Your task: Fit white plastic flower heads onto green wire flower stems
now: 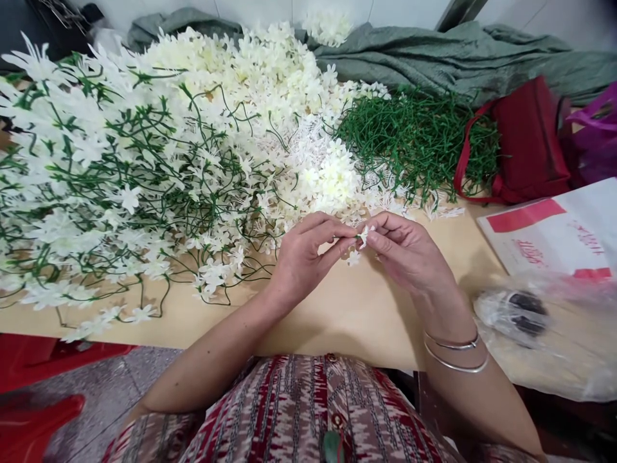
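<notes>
My left hand [308, 254] and my right hand [409, 247] meet over the near side of the table. Between their fingertips is a small white artificial flower [363, 236] with a bit of green stem. The left fingers pinch the green stem end, while the right thumb and fingers grip the white petals. Just beyond my hands lies a heap of loose cream-white flower heads [332, 177]. Behind my right hand is a tangled pile of green plastic stems [409, 138]. To the left spreads a large mass of white flowers on green stems [159, 167].
A red bag [530, 141] stands at the right, with a white and red printed bag [554, 231] before it. Clear plastic wrap [511, 315] lies nearer me. Grey-green cloth [434, 58] lines the back. Red stools [38, 411] are below the table [357, 315] at left.
</notes>
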Available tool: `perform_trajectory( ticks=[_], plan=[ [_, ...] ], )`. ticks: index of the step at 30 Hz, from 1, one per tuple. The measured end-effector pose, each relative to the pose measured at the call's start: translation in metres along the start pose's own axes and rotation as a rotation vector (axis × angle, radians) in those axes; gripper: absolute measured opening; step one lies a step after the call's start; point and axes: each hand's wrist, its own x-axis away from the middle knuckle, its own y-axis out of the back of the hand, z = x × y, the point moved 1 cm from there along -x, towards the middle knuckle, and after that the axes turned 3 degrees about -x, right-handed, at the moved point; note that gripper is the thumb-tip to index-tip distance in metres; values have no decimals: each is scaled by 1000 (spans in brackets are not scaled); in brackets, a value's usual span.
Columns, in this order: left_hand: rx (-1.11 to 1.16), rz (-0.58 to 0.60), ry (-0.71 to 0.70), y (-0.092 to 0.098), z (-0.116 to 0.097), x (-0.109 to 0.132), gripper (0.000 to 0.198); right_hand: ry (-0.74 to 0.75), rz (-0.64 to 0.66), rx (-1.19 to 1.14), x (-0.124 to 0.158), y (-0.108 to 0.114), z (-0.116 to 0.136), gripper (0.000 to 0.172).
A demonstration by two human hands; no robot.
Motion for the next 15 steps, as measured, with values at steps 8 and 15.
perform_trajectory(
  ticks=[8,15],
  plan=[
    [12,19,-1,0,0,0,9,-68,22,-25,2,2,3,34],
    [-54,64,-69,0,2,2,12,-110,86,15,1,3,5,34]
  ],
)
